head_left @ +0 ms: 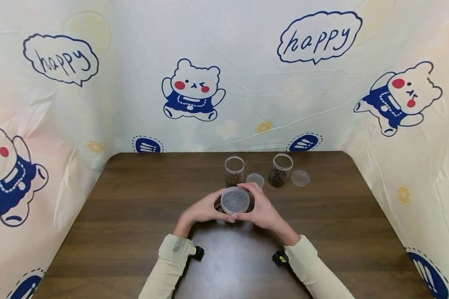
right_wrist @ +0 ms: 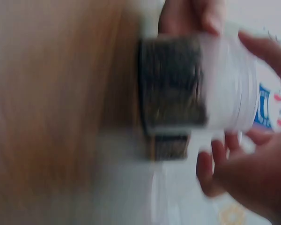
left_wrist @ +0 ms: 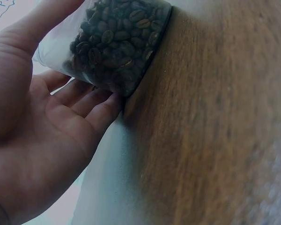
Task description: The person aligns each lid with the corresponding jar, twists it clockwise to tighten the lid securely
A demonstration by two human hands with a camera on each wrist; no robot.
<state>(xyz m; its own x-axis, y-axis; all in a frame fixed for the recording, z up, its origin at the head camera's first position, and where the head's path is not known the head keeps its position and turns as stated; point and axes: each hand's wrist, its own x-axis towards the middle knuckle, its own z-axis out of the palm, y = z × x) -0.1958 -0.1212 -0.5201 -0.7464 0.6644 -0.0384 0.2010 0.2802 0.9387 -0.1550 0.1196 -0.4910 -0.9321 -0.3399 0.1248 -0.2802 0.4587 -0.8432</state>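
Observation:
A clear round jar of coffee beans stands on the table between both hands, with a translucent lid over its top. My left hand curls round the jar's left side; in the left wrist view its fingers reach beneath the jar near the base. On the other side, my right hand curves round the lid's rim, thumb toward me and fingers at the far edge. The right wrist view is blurred, but its thumb and fingers show at the jar's lidded end.
Behind the held jar are two lidless jars with dark contents, a left jar and a right jar. One loose lid lies between them, another lid to their right. A printed curtain surrounds the wooden table.

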